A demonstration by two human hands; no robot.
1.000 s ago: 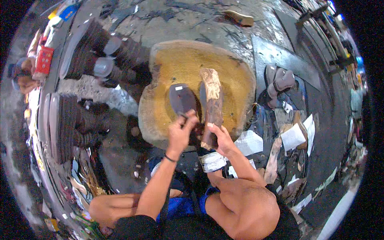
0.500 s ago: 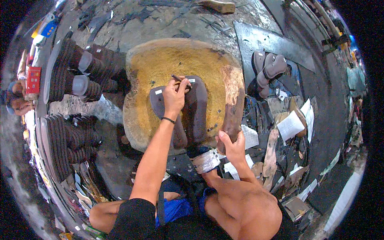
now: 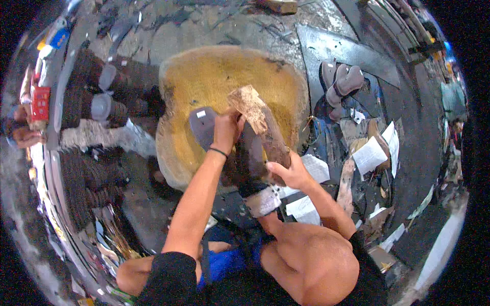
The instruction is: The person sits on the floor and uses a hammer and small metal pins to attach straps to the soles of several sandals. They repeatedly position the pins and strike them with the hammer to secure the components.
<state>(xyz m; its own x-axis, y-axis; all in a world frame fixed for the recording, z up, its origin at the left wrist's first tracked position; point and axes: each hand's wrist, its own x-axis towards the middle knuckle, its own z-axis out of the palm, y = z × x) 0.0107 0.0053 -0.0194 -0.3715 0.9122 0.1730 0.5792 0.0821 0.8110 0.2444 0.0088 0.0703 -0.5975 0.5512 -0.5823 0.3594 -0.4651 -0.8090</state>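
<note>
Wooden block (image 3: 229, 64) bears dark shoe soles (image 3: 200, 127); above it, right hand (image 3: 292, 173) grips wooden club (image 3: 264, 128), left hand (image 3: 226, 131) has its hold hidden.

Beyond the grip of the right hand (image 3: 290, 172), the wooden club (image 3: 265, 130) hides the fingertips of the left hand (image 3: 227, 133); whether they hold anything cannot be told. The right fingers curl out of sight beneath the club. Just left of the grip, the club and left hand cover part of a dark sole (image 3: 250, 153). Well left of the grip, stacked soles (image 3: 89, 173) blur together, and a person (image 3: 23, 136) is smeared beside the dark rim. Far beyond the grip, the top edge cuts off a wooden piece (image 3: 280, 6). Right of the grip, marks on the paper (image 3: 369, 155) are too small to read.
</note>
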